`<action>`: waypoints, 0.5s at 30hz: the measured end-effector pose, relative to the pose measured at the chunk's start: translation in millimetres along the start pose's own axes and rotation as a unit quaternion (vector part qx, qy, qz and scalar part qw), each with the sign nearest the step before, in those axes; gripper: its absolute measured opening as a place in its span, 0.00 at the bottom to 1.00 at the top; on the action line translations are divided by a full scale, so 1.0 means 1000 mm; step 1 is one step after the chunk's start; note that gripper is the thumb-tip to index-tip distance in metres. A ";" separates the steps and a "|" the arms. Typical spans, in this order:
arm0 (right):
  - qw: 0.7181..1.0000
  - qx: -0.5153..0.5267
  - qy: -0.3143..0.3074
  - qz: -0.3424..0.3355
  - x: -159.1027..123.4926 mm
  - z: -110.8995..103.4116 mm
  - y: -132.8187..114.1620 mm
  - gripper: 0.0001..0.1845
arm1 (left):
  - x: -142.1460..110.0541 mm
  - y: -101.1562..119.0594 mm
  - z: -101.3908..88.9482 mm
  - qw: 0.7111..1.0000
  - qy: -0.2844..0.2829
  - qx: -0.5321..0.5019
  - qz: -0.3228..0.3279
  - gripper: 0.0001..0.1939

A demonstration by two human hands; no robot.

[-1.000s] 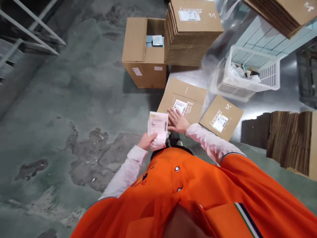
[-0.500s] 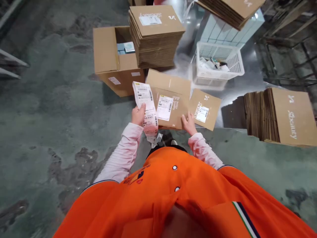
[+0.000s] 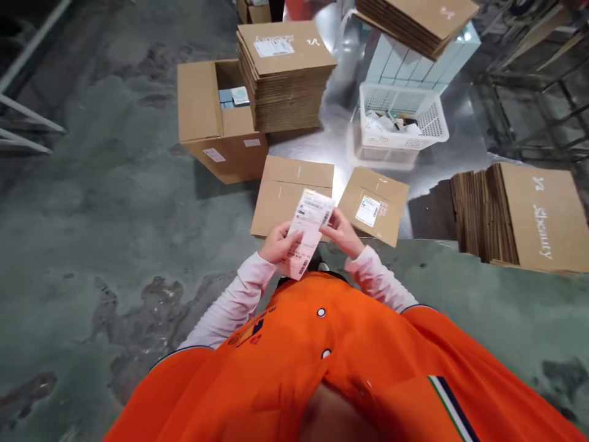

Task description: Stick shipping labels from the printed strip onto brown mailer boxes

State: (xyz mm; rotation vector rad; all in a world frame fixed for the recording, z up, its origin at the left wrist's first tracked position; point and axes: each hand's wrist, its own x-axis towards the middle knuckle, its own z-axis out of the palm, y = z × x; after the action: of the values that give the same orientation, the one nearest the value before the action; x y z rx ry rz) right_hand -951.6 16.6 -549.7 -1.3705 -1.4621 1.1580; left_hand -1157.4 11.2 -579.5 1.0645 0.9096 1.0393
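Observation:
My left hand [image 3: 277, 244] pinches a strip of printed shipping labels [image 3: 307, 216] in front of my waist, thumb on top. My right hand [image 3: 344, 234] meets the strip's right edge, thumb and fingers closed on it; the exact grip is small to see. Beneath the strip lies a flat brown cardboard mailer [image 3: 271, 205] at the table's near edge, partly covered by the labels and hands. Just right of it, another flat mailer [image 3: 391, 193] lies tilted, with a white shipping label [image 3: 367, 210] stuck on it.
An open carton [image 3: 197, 104] with small boxes inside stands left of a tall stack of flat mailers [image 3: 294, 101]. A white plastic basket [image 3: 435, 120] of small items sits on the metal table [image 3: 340, 144]. More folded cardboard [image 3: 543, 215] stands at the right edge.
The labelled mailer under my right hand has moved right, onto the other labelled one. My left hand brought the label strip rightward and closer; my right hand left the mailer for the strip.

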 end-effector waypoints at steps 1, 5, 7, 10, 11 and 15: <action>0.999 0.036 0.002 -0.009 -0.001 0.023 -0.001 0.33 | -0.002 0.001 0.001 1.000 -0.017 -0.001 -0.005 0.28; 1.000 0.013 -0.014 0.016 -0.004 0.059 -0.001 0.27 | -0.001 0.003 -0.005 0.997 0.070 -0.035 0.011 0.26; 0.999 -0.011 -0.046 0.013 0.002 0.055 -0.005 0.28 | -0.001 0.000 -0.009 0.993 0.116 -0.027 0.001 0.24; 0.995 -0.065 -0.069 0.004 0.017 0.048 -0.016 0.22 | -0.004 -0.014 -0.005 0.983 0.181 -0.006 -0.013 0.23; 0.993 -0.090 -0.076 0.009 0.021 0.047 -0.019 0.21 | -0.005 -0.020 -0.002 0.978 0.209 -0.005 -0.020 0.23; 0.981 -0.175 -0.078 0.007 0.044 0.051 -0.011 0.16 | -0.002 -0.046 0.003 0.972 0.224 -0.039 -0.058 0.23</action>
State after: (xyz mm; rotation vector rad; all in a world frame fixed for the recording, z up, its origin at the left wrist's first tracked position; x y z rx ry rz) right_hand -1007.8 56.0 -554.1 -1.5516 -1.8383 1.0715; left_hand -1144.6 2.2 -623.0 0.7098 1.2648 1.2302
